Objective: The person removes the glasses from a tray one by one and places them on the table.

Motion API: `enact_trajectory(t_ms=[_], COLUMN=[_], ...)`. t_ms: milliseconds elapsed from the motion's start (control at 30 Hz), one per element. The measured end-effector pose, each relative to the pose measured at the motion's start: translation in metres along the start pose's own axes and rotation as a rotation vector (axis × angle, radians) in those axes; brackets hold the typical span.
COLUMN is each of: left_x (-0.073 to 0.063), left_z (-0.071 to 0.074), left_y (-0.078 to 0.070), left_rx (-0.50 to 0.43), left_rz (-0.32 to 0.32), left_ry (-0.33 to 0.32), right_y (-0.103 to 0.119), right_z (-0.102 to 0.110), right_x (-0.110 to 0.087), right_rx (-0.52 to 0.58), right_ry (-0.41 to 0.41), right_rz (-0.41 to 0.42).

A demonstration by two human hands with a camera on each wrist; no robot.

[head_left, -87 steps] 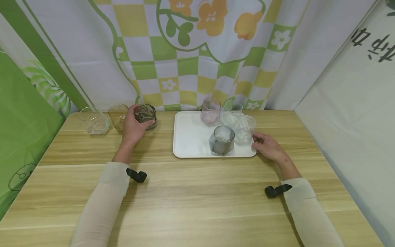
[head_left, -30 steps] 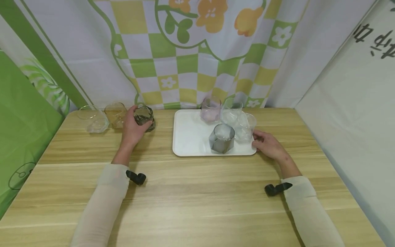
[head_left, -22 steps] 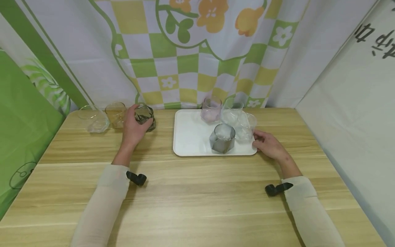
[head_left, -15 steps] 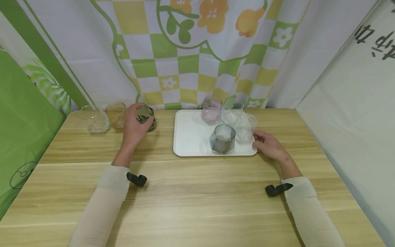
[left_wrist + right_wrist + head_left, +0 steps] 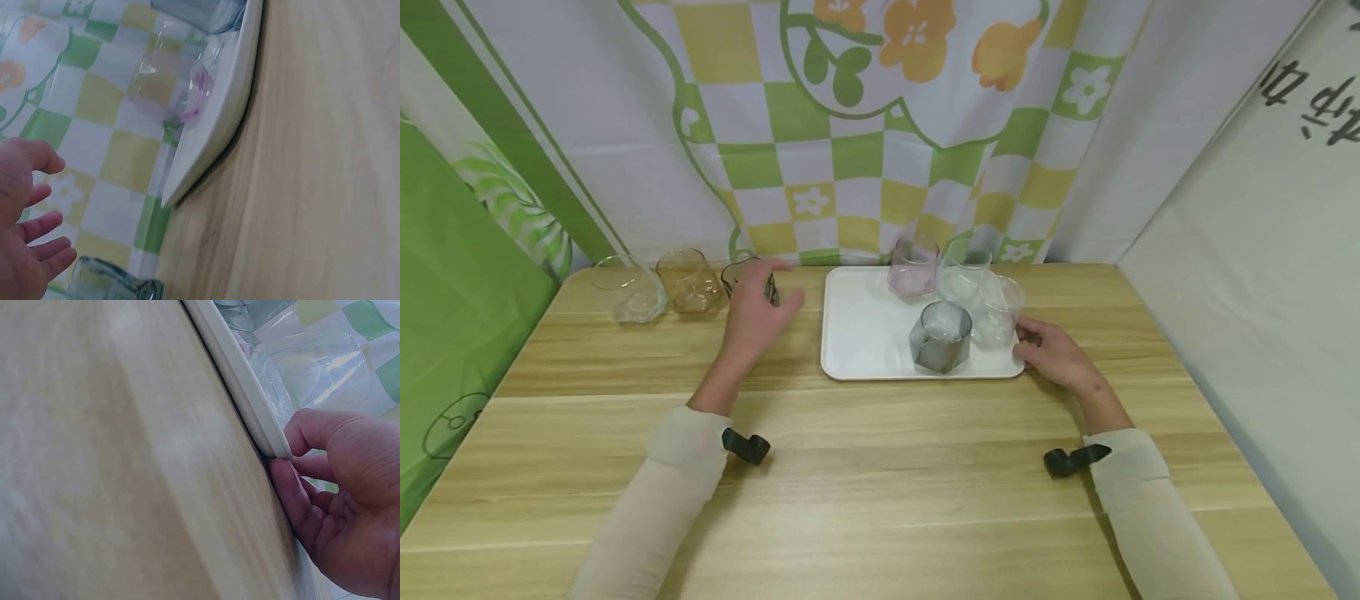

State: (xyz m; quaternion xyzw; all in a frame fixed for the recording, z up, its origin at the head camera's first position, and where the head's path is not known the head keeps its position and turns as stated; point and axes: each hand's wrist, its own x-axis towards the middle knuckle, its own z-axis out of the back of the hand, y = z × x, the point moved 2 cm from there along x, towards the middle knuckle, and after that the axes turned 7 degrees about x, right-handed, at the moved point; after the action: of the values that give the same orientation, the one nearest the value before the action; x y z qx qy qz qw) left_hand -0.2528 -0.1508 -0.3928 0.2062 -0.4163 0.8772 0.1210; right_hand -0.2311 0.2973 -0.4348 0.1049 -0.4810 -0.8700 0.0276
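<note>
My left hand (image 5: 757, 315) is held with thumb and fingers spread, in front of a dark smoky glass (image 5: 772, 291) that it partly hides. The left wrist view has the same hand with nothing between its fingers, the glass standing below the fingertips. My right hand (image 5: 1054, 357) pinches the near right corner of a white tray (image 5: 859, 333), as the right wrist view shows. On the tray stand a grey faceted glass (image 5: 941, 343), a pink glass (image 5: 913, 275) and two clear glasses, one at the back (image 5: 325, 369) beside my right fingers.
Left of the dark glass, along the back of the wooden table (image 5: 880, 483), stand an amber glass (image 5: 691, 287) and a clear glass (image 5: 640, 302). A checkered curtain (image 5: 805, 167) hangs right behind the table's back edge.
My left hand has let go of the dark glass and moved a little to the right, its fingers spreading. The dark glass stays at the back. The right hand and tray hold still.
</note>
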Motion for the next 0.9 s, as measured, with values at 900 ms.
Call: enact_trajectory(t_ms=[900], left_x=[-0.025], left_z=[-0.090], left_y=[-0.065], left_rx=[-0.177], left_rz=[-0.125], left_ry=[0.365], right_y=[-0.001], right_z=[0.001], right_x=[0.001], right_rx=[-0.015], right_ry=[0.002], right_rz=[0.004])
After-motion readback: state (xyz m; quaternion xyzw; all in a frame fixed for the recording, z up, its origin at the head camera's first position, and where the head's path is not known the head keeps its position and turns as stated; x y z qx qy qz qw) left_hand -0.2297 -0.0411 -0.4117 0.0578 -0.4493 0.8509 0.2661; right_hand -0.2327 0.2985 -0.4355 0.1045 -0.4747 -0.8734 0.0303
